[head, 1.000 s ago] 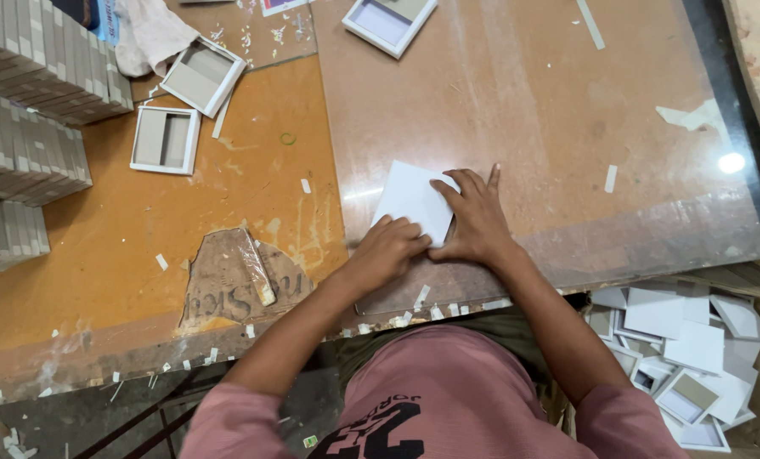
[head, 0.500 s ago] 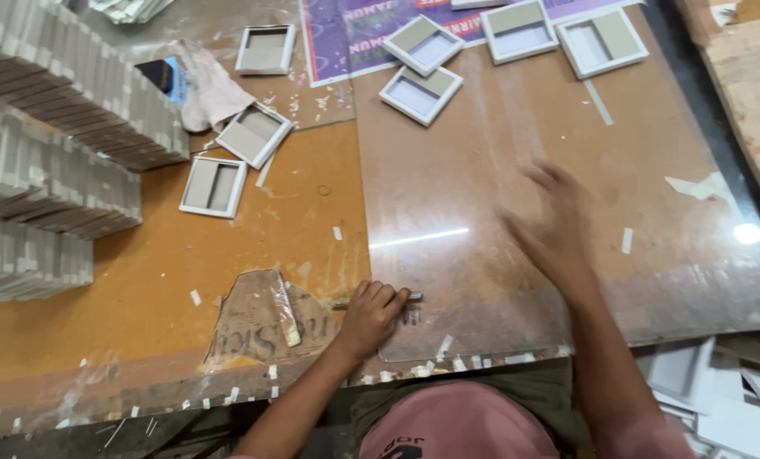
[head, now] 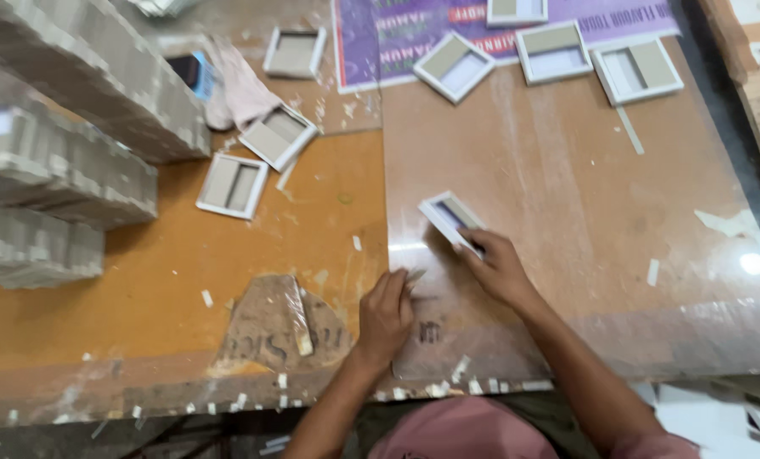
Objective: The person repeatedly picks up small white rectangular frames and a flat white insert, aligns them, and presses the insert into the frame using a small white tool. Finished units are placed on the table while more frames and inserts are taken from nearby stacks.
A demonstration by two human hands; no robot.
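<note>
My right hand (head: 496,269) grips a small white-framed box tray (head: 449,218) by its near corner, holding it on the glossy brown sheet (head: 567,195). My left hand (head: 386,312) rests on the same sheet just to the left, its fingers pinched on a thin grey blade-like tool (head: 415,274). The two hands are about a hand's width apart.
Stacks of grey cardboard pieces (head: 57,153) fill the left side. Several finished white trays (head: 232,185) lie on the orange board and on a purple poster (head: 414,25) at the back. A torn paper patch (head: 278,327) lies near the front edge, among white scraps.
My right hand swung out to the far right, came back and now holds a small white tray. The flat white sheet from before is gone. My view has shifted toward the back of the table.
</note>
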